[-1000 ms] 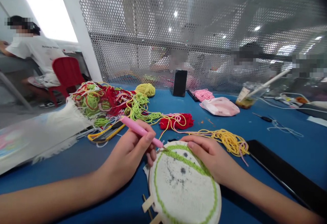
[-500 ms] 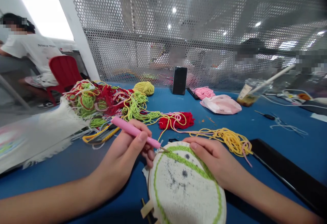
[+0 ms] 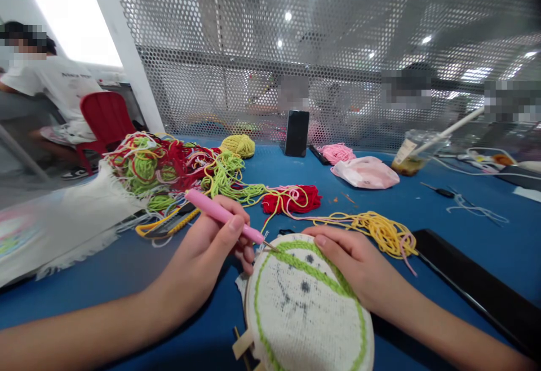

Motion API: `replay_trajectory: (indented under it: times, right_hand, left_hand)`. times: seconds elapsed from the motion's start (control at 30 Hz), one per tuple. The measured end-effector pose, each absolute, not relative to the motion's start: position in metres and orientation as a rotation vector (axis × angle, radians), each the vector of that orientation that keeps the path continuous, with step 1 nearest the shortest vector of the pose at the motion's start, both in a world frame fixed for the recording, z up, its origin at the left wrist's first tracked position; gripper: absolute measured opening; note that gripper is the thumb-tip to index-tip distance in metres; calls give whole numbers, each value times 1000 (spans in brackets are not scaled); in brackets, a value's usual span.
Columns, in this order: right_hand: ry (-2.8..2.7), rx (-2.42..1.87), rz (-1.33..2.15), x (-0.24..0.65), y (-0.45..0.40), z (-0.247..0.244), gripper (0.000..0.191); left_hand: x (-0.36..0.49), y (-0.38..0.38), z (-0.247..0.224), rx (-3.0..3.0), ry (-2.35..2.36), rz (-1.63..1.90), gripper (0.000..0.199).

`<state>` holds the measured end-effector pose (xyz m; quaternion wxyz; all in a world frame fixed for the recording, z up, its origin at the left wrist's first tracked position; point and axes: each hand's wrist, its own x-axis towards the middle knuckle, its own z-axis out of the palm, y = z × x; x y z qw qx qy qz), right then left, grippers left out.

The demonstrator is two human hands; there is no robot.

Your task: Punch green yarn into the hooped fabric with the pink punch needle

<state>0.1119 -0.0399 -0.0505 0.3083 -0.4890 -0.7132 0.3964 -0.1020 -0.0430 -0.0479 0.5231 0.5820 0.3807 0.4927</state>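
1. Holding: left hand [image 3: 211, 247] closed around a pink pen-like tool [image 3: 224, 215], its metal tip meeting the green stitching [image 3: 315, 272] near the hoop's upper left edge
2. Right hand [image 3: 355, 252] clamped on the upper right rim, thumb on the cloth [image 3: 316, 328], hands apart
3. Hoop [image 3: 248, 303] sits at the near side of the blue table [image 3: 414, 202], between the forearms, lower end out of view
4. Worked so far: green yarn follows both sides and the top, plus a slanting band across the upper part
5. Bare so far: dark marks [image 3: 305, 287] show uncovered, with plain cloth around them; judged partly worked, outline well ahead of the interior
6. Nearby: red yarn [image 3: 310, 197] beyond the hoop, yellow yarn [image 3: 380, 233] beyond the right hand, mixed tangle [image 3: 181, 162] farther off to the left
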Motion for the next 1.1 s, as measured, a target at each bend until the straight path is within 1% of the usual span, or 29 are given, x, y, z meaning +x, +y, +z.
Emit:
replay_trajectory:
  times: [0.23,0.43,0.6,0.7,0.97,1.1]
  right_hand:
    - [-1868,-1296,1075,111,-39,-49,26]
    - [-1875,-1293,1064,111,-39,-48,27]
    - [-1872,-1296,1086,112,-39,-49,27]
    - [-1868,-1290,1089,112,-39,-49,27]
    - [-1871,-1304,1088,111,-41,-49,26]
    - [-1878,-1291,1084,111,-41,-49,26]
  left_hand:
    - [-104,-41,-49,1531,981,1112,14]
    - [-107,-44,-49,1394,898,1079,12]
    - [-104,-42,-45,1491,1043,1110,12]
    - [-105,-41,-45,1558,1006,1112,13]
    - [-104,-38,-47,1464,1010,1160,8]
    - [-104,-38,-46,1549,1033,1165,15]
